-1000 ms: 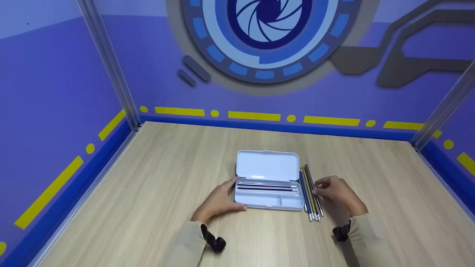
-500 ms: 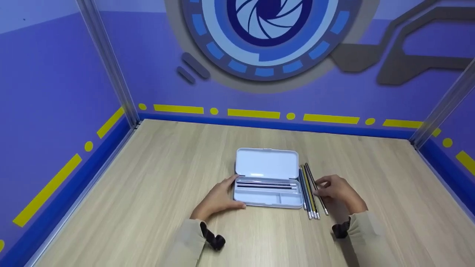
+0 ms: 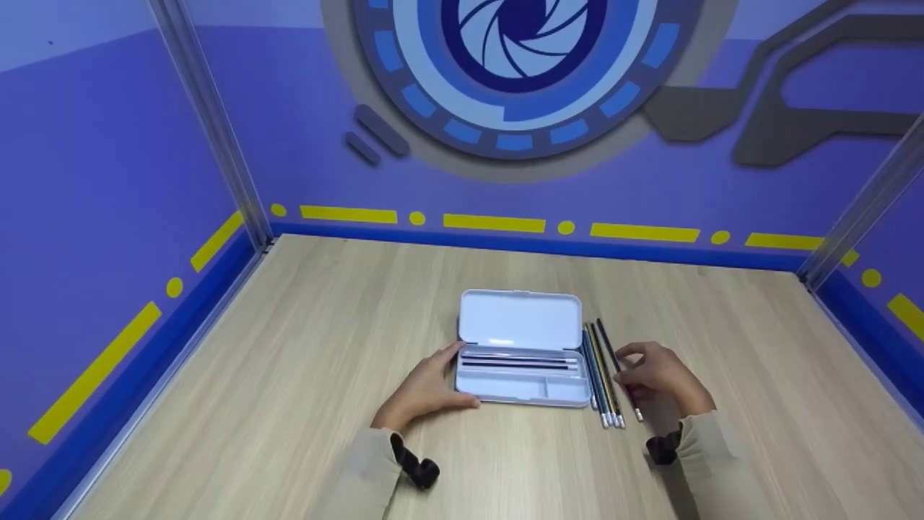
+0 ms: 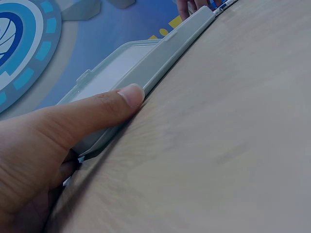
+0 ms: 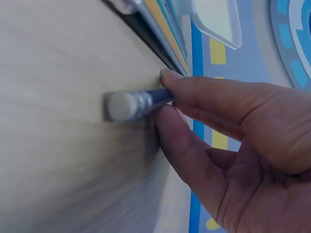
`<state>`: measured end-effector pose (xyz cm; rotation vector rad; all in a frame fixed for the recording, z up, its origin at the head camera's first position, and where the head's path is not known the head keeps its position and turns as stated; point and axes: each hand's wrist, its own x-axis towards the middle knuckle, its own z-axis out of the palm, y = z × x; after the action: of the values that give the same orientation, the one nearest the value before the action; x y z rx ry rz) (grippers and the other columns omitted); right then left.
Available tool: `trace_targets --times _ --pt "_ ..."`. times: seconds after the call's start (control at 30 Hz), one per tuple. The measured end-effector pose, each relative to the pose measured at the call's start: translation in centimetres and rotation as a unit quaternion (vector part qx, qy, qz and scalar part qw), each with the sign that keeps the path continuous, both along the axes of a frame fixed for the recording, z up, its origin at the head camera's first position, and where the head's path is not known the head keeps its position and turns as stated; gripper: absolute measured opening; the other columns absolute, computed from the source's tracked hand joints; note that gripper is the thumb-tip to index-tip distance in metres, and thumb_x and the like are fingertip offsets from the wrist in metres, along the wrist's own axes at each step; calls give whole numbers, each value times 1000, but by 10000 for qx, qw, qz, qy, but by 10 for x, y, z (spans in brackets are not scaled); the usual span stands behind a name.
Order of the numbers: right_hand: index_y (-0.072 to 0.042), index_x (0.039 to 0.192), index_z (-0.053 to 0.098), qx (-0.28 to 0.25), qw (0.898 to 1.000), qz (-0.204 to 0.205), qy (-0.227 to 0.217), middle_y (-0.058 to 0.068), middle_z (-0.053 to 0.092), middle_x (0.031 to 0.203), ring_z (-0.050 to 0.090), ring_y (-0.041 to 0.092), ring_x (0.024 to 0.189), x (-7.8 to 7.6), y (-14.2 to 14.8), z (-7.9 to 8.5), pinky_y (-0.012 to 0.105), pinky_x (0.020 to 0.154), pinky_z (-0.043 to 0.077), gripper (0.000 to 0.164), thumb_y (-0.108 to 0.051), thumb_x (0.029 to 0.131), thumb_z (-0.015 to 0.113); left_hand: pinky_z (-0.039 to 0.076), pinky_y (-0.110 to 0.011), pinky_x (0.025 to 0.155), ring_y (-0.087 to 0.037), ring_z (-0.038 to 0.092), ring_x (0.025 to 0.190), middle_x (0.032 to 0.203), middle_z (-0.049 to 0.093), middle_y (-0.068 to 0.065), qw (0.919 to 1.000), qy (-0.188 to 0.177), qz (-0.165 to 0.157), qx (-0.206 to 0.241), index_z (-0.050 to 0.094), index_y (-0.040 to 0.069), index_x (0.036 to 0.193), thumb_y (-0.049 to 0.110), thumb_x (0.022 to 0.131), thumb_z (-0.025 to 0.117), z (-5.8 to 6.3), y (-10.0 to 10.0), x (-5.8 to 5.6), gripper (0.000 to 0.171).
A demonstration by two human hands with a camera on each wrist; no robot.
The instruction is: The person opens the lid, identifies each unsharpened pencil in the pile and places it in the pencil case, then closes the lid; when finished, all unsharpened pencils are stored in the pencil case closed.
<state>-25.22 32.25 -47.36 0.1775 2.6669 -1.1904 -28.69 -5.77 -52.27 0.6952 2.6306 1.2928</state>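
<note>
A white pencil case (image 3: 520, 318) lies on the table with its lid folded back. Dark pencils (image 3: 516, 365) rest in its long upper compartment; the lower compartments show bare. My left hand (image 3: 426, 390) grips the case's left end, its thumb (image 4: 114, 109) along the front wall in the left wrist view. Just right of the case lies a row of several pencils (image 3: 605, 390). My right hand (image 3: 660, 374) pinches a dark pencil (image 3: 608, 343) between thumb and fingers, slightly apart from that row. In the right wrist view its white eraser end (image 5: 124, 106) points toward the camera, close to the tabletop.
The wood-grain table (image 3: 346, 310) runs back to a blue-purple wall (image 3: 303, 130) with yellow marks. Metal posts (image 3: 216, 130) stand at the far corners. Each wrist carries a black strap (image 3: 415, 462).
My right hand has drawn one dark pencil away from the row, rightward, opening a gap. The left hand stays on the case.
</note>
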Motion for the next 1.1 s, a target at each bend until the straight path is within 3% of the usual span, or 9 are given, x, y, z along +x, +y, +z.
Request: trace_targets --times 0.4,0.77,1.1 --pt "12 131 50 -586 9981 184 -31 6 67 80 63 12 64 -1 12 -5 28 58 56 57 -7 81 70 30 -48 115 -36 35 139 150 39 -18 10000 -30 20 15 35 13 149 40 63 88 -2 1 0 105" --pt "12 136 43 -1279 9911 348 86 11 66 95 65 14 76 -1 13 -4 32 68 60 57 -8 87 65 30 -48 115 -34 35 140 151 38 -17 10000 -34 -15 54 34 13 150 42 63 87 0 0 1 105" --pt "2 135 51 -793 9960 128 388 18 66 105 65 16 78 -3 3 7 33 68 59 52 -12 88 65 30 -46 116 -32 36 140 151 40 -15 9999 22 -51 145 35 11 149 41 63 88 2 -1 1 106"
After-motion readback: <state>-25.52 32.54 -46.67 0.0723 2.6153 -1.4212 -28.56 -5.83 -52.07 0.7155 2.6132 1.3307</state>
